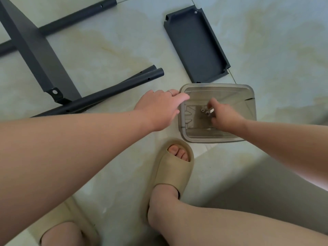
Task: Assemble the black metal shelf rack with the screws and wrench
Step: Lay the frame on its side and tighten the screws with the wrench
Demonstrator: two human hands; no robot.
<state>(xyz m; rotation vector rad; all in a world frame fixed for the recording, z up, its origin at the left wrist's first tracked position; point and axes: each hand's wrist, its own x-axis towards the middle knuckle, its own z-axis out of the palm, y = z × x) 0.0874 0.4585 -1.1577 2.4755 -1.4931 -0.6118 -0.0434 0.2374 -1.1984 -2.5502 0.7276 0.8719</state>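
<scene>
- Right hand (225, 115) reaches down into a translucent grey box (253, 110). Its thumb and fingers curve in from either side of the small screws (206, 111) on the bottom. The gap between them is narrow, but I cannot tell whether they already pinch a piece.
- Left hand (159, 107) lies with fairly straight, relaxed fingers over the box's near-left corner and holds nothing. I judge that it steadies the light box so it does not slide while the other hand fishes inside.
- The screws sit together near the middle of the box floor. Keeping them there probably stops them rolling off across the smooth floor tiles (124, 50).
- A black shelf tray (195, 45) lies flat just beyond the box, rim up and apart from the other parts, with nothing fastened to it.
- To the left, a flat black panel (35, 48) with a holed corner tab crosses two black poles (99, 96) that lie side by side. A further pole (76, 16) lies behind it. Whether any of these are already bolted together is not clear.
- No wrench shows anywhere in view.
- The person squats over the work, with a beige slipper (174, 164) planted just in front of the box, so both the hardware and the frame are within reach.
- Much of the assembly appears to remain, and fetching a screw looks like the step in hand.
</scene>
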